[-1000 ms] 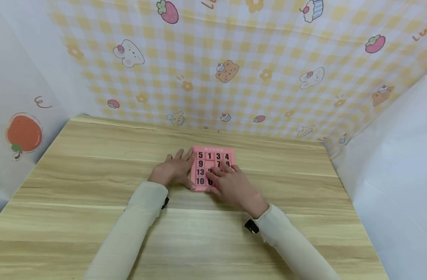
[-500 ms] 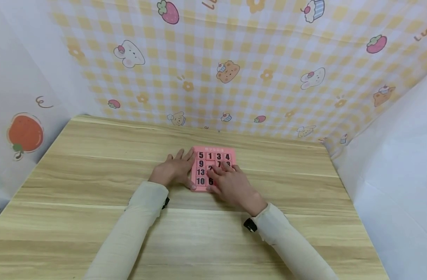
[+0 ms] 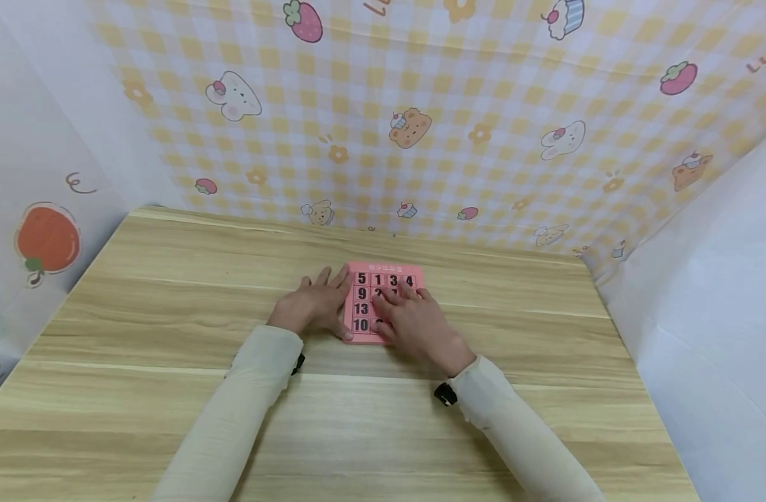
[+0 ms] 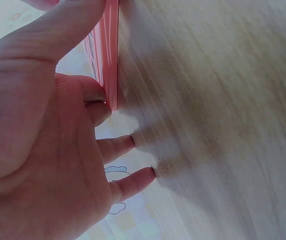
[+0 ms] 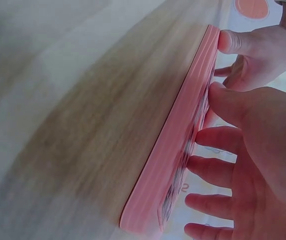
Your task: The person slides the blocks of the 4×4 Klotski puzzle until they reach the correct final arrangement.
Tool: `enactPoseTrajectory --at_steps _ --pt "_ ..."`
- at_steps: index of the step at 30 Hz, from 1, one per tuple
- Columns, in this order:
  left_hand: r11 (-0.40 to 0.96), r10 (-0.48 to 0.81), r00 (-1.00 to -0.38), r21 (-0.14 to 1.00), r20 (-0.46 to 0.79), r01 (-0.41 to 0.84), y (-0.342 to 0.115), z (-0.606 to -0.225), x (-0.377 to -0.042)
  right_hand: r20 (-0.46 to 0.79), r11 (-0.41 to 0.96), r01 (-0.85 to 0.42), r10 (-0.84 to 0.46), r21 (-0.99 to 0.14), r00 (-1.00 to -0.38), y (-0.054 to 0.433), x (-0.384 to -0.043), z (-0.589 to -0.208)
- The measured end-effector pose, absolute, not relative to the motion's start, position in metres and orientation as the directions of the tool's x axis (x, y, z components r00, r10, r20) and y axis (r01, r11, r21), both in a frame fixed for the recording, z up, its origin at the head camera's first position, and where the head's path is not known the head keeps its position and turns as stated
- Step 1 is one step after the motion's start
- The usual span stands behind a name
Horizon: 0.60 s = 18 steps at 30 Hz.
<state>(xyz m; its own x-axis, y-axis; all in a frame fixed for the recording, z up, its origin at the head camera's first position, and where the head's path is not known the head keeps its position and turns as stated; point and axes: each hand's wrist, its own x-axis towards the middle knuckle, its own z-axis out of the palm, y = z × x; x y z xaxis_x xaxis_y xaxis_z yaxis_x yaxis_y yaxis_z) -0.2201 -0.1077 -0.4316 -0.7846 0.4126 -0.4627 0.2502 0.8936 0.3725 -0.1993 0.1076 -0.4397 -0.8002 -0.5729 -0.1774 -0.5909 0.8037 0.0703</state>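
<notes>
A pink number sliding puzzle (image 3: 348,317) with black-numbered tiles lies flat on the wooden table. My left hand (image 3: 307,305) spreads along its left side, thumb at the near corner and index finger along the edge; in the left wrist view, two fingertips (image 4: 142,181) touch the table past the puzzle's far end. Over the lower right tiles extends my right hand (image 3: 417,324), fingertips on the tile faces and covering several numbers. A tile marked 2 (image 3: 378,293) sits in the second row under the 1, partly behind a fingertip. Tiles 5, 9, 13 and 10 fill the left column.
The wooden table (image 3: 169,314) extends around the puzzle on all sides. Behind it hangs a yellow checked cloth (image 3: 357,84) with cartoon prints. White sheets stand at the left (image 3: 19,139) and right (image 3: 721,279). A black strap (image 3: 445,394) shows at the right wrist.
My right hand has slid slightly away from me, and the 2 tile has moved up from the third row into the gap beneath the 1. The left hand stays in place.
</notes>
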Motion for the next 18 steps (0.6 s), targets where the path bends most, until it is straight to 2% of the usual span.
enactPoseTrajectory --at_steps 8,18 --pt "0.896 0.409 -0.783 0.368 -0.468 0.248 -0.107 -0.432 -0.220 -0.163 0.795 -0.602 -0.586 0.077 -0.794 0.108 -0.200 -0.441" --pt "0.897 0.414 -0.784 0.355 -0.463 0.264 -0.106 -0.431 -0.221 -0.133 0.709 -0.698 -0.686 0.099 -0.715 0.096 -0.181 -0.437"
